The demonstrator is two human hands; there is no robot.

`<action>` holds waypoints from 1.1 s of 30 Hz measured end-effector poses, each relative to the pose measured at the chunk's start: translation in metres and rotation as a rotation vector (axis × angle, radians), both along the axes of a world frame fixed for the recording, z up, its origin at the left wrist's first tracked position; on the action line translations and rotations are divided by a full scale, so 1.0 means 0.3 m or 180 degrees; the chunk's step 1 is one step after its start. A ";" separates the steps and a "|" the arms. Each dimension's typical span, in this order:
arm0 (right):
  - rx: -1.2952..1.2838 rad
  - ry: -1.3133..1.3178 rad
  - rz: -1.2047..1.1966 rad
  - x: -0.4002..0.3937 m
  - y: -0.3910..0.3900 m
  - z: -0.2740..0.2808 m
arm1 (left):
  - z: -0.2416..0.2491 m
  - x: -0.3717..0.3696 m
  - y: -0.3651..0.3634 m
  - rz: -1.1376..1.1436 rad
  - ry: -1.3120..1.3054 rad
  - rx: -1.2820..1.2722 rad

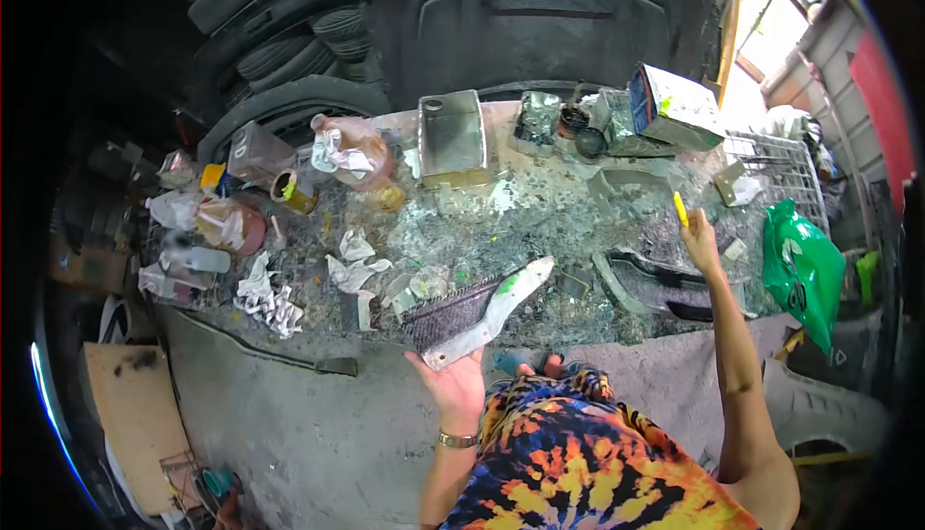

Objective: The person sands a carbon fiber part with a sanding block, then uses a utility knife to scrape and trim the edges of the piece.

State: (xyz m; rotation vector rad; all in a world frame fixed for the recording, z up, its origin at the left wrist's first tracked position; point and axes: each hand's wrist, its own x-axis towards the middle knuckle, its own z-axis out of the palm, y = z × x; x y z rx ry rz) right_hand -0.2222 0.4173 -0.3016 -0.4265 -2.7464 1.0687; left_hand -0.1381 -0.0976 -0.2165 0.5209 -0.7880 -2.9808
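Observation:
My left hand (457, 387), with a watch on its wrist, holds a curved panel (462, 314) from below at its near end. The panel has a dark woven-looking surface, a pale whitish edge strip and a green smear. It is tilted above the front edge of the workbench (578, 318). Out to the right, my right hand (700, 239) is closed around a slim yellow handheld tool (680, 209) pointing up and away; its exact kind is too small to tell. Below that hand lies another curved dark part (665, 286) with a grey rim.
Crumpled paper (267, 297) and stained containers (352, 152) crowd the bench's left side. A rectangular metal tin (453, 140) stands at the back, with a cardboard box (674, 106) farther right. A green plastic bag (803, 270) hangs at the right edge. Dark car body panels (540, 24) lean behind.

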 end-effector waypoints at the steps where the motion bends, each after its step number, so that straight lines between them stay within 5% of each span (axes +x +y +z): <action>1: -0.0254 0.0083 0.0049 0.043 -0.101 0.089 | 0.003 0.001 -0.001 0.0059 -0.0041 0.0065; 5: -0.0857 -0.0119 0.0468 0.248 -0.663 0.410 | -0.010 0.008 -0.007 0.0112 -0.0074 0.0162; 12: -0.0914 -0.0751 0.2120 0.377 -1.176 0.451 | 0.006 -0.009 0.001 0.0073 -0.0434 0.0101; 16: -0.0759 -0.0719 0.2745 0.351 -1.228 0.473 | 0.022 -0.007 -0.012 -0.0033 -0.0941 0.0164; 22: -0.0466 -0.0500 0.2329 0.346 -1.162 0.363 | 0.005 -0.020 0.027 0.0121 -0.0109 0.0097; 28: -0.0640 -0.0403 0.2494 0.332 -1.133 0.427 | -0.062 0.008 0.005 -0.0079 -0.0330 0.0559; 33: -0.0477 -0.0456 0.2431 0.320 -1.056 0.349 | 0.026 -0.013 0.077 0.0585 -0.0235 -0.0046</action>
